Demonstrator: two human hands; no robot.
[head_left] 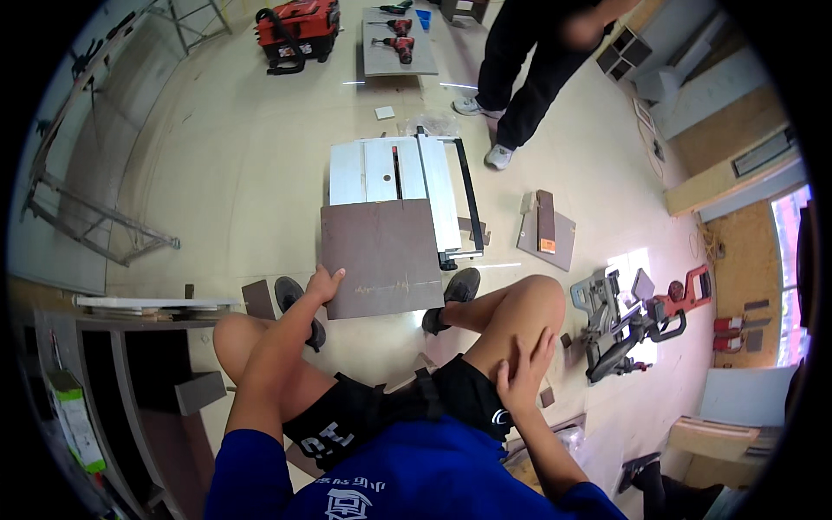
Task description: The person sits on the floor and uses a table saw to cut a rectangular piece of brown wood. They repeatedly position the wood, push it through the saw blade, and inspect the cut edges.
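My left hand (pixel 324 284) grips the left edge of a brown board (pixel 377 251). The board's far part lies on a white table saw (pixel 351 169), and its near part juts out toward my knees. A pale, jagged scratch or chipped line runs across its near right part. Farther up the saw top, a dark blade slot with a bit of red shows, beside a rail-like fence (pixel 439 191). My right hand (pixel 525 371) rests on my right thigh, fingers spread, holding nothing.
A mitre saw (pixel 624 321) stands on the floor to my right, near brown offcuts (pixel 546 227). A person (pixel 529 74) stands beyond the table saw. Drills (pixel 399 43) lie on a low board at the back, beside a red toolbox (pixel 299 35). A dark cabinet (pixel 130 381) is at left.
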